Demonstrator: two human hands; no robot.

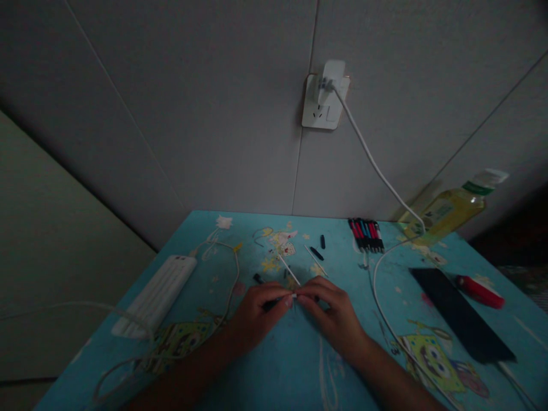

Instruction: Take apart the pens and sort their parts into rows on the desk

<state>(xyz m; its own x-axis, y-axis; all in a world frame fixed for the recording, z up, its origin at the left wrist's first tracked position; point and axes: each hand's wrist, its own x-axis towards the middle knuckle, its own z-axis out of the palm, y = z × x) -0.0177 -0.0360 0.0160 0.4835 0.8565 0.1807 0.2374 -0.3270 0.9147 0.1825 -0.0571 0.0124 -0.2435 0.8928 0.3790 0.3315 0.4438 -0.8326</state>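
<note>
The left hand (266,305) and right hand (327,302) pinch a small white piece (294,295) together. Pens (367,235) lie side by side, far and right on the bench (274,371).

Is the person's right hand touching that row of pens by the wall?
Apart: the head view shows blue tabletop between the right hand and the row of pens.

Blue cartoon-printed tabletop (274,368), white rod (290,270)

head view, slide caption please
Left hand and right hand meet at a small white piece over a cartoon-print table, pens beyond.
</note>
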